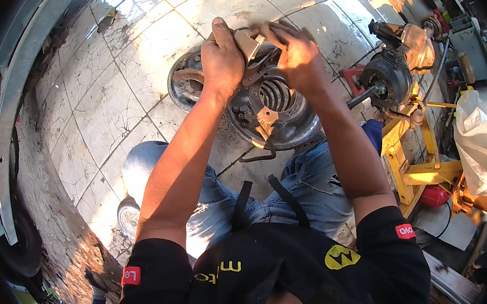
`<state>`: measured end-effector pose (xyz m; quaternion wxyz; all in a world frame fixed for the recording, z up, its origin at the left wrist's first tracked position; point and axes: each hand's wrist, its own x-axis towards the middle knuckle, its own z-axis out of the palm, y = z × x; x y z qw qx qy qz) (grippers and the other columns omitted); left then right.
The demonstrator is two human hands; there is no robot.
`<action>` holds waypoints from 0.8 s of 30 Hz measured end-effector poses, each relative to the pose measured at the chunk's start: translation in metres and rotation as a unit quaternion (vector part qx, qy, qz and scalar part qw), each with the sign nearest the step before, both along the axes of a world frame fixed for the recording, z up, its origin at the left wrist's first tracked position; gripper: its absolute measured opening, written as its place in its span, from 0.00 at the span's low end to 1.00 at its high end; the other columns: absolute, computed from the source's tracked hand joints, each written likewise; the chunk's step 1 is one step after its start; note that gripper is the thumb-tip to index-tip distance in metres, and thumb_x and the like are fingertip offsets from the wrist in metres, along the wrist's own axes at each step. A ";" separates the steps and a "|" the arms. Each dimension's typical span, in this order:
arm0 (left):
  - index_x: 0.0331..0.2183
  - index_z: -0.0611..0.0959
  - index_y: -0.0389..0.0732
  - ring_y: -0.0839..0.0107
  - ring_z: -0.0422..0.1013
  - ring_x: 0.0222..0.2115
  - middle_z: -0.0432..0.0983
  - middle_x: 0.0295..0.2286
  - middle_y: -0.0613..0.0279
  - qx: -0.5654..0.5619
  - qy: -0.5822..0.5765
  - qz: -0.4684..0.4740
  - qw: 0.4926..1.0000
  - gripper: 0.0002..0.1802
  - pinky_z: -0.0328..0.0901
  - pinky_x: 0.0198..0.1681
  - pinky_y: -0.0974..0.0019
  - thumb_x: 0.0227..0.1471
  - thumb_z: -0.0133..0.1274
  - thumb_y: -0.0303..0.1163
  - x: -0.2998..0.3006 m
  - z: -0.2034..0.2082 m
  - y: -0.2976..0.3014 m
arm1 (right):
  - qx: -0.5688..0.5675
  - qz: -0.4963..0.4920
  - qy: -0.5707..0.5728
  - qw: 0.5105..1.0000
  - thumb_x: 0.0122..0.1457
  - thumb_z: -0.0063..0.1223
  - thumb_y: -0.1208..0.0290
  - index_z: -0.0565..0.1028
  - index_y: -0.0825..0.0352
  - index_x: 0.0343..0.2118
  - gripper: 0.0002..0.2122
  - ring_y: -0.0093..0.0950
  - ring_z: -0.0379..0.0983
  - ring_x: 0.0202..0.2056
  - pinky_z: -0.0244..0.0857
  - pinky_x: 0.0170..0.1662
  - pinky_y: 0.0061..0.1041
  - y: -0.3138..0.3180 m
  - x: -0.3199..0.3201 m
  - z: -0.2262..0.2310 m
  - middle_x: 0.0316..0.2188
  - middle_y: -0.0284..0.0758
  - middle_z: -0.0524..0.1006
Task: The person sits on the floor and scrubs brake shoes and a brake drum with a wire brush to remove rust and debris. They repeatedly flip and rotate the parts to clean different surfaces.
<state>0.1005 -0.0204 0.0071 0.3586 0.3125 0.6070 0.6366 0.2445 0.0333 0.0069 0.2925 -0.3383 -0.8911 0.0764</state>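
Observation:
My left hand (223, 64) is closed around a tan, flat-faced angular piece (250, 43), its thumb pointing up; I cannot make out the piece's exact kind. At its other side is my right hand (296, 55), fingers bent and smeared by motion, so its grip cannot be told. Below both hands, two dark round metal plates resembling brake backing plates lie on the floor: one at the left (184, 99), the other nearer my knees (241, 130). A ringed, coil-like part (277, 95) shows in the nearer one. On it sits a tan bracket (266, 117).
Pale cracked tiles (100, 101) surround the parts. To the right, a rusty axle assembly with a round drum (386, 78) rests by a yellow metal stand (401, 164). A white plastic bag (480, 140) hangs beyond it. A curved metal frame (4, 126) borders the left.

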 end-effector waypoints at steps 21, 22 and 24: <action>0.29 0.80 0.30 0.72 0.71 0.25 0.77 0.25 0.57 0.003 0.023 -0.020 1.000 0.36 0.68 0.31 0.68 0.64 0.30 0.52 0.000 0.002 -0.003 | -0.029 0.079 0.116 0.990 0.48 0.40 0.81 0.69 0.55 0.55 0.28 0.37 0.65 0.56 0.50 0.61 0.46 -0.010 -0.002 0.007 0.56 0.34 0.68; 0.29 0.80 0.30 0.72 0.71 0.25 0.77 0.25 0.57 0.001 0.036 -0.016 0.999 0.36 0.68 0.32 0.68 0.64 0.30 0.52 -0.001 0.006 -0.003 | -0.074 0.078 0.098 0.989 0.48 0.40 0.82 0.69 0.56 0.55 0.28 0.37 0.65 0.56 0.49 0.61 0.46 -0.011 -0.004 0.011 0.56 0.35 0.68; 0.29 0.80 0.30 0.72 0.71 0.25 0.76 0.24 0.58 0.023 -0.004 -0.030 0.999 0.36 0.67 0.32 0.68 0.64 0.30 0.53 -0.004 0.000 -0.002 | -0.052 0.075 0.133 0.987 0.49 0.41 0.81 0.68 0.57 0.55 0.27 0.37 0.67 0.54 0.50 0.61 0.46 -0.012 -0.004 0.015 0.55 0.36 0.69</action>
